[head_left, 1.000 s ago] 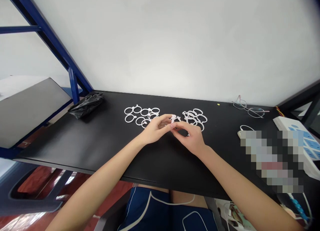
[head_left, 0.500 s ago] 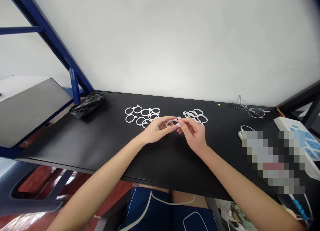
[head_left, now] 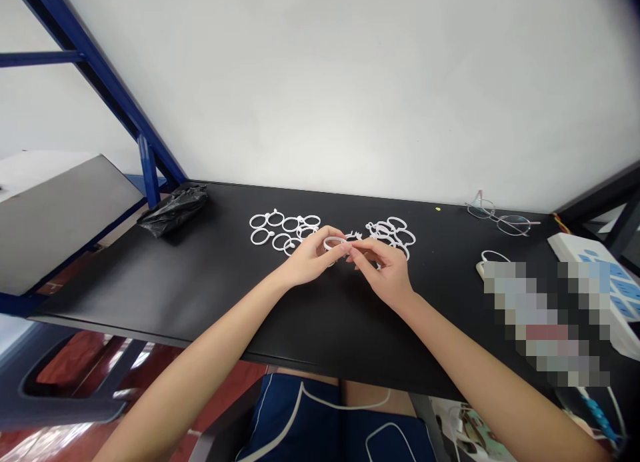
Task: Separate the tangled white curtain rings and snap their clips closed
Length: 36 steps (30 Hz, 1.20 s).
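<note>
My left hand (head_left: 311,262) and my right hand (head_left: 385,270) meet over the middle of the black table (head_left: 210,295). Both pinch one white plastic ring (head_left: 334,243) between their fingertips, just above the tabletop. To the left behind my hands lies a group of several white rings (head_left: 285,230), flat and side by side. To the right behind them sits a second, more tangled heap of white rings (head_left: 393,233).
A crumpled black plastic bag (head_left: 174,209) lies at the table's back left. Eyeglasses (head_left: 497,218) rest at the back right by the wall. A white power strip (head_left: 603,282) sits at the right edge. A blue metal frame (head_left: 145,162) rises at the left.
My right hand turned from a small clip-like piece to pinching the ring together with the left hand; the ring now lies flatter between both hands, shifted slightly left.
</note>
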{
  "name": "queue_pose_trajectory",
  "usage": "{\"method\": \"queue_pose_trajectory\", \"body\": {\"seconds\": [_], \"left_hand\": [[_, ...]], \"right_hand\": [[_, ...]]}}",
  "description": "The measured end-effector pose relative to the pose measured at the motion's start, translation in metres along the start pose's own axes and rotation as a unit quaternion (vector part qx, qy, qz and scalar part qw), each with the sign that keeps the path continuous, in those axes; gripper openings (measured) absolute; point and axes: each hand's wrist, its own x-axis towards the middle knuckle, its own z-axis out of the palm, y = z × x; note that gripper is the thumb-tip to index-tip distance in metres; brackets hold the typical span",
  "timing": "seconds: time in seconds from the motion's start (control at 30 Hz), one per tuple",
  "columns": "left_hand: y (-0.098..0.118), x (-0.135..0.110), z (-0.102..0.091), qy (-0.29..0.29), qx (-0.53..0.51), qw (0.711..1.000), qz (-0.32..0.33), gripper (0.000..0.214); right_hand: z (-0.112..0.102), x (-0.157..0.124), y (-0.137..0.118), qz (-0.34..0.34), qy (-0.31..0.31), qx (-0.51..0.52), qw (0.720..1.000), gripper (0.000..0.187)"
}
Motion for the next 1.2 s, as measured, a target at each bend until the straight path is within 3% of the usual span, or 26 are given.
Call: {"method": "queue_pose_trajectory", "body": {"seconds": [0.33, 0.53, 1.2], "left_hand": [[0.005, -0.001, 0.0, -0.004, 0.066, 0.998, 0.021, 0.033], [0.009, -0.002, 0.0, 0.038, 0.139, 0.989, 0.015, 0.04], [0.007, -0.003, 0.0, 0.062, 0.218, 0.974, 0.008, 0.044]], "right_hand": [[0.002, -0.002, 0.003, -0.007, -0.017, 0.018, 1.0, 0.014], [0.003, -0.003, 0.007, -0.002, -0.013, 0.009, 1.0, 0.014], [0.005, -0.002, 0.004, 0.052, -0.025, 0.031, 0.998, 0.019]]}}
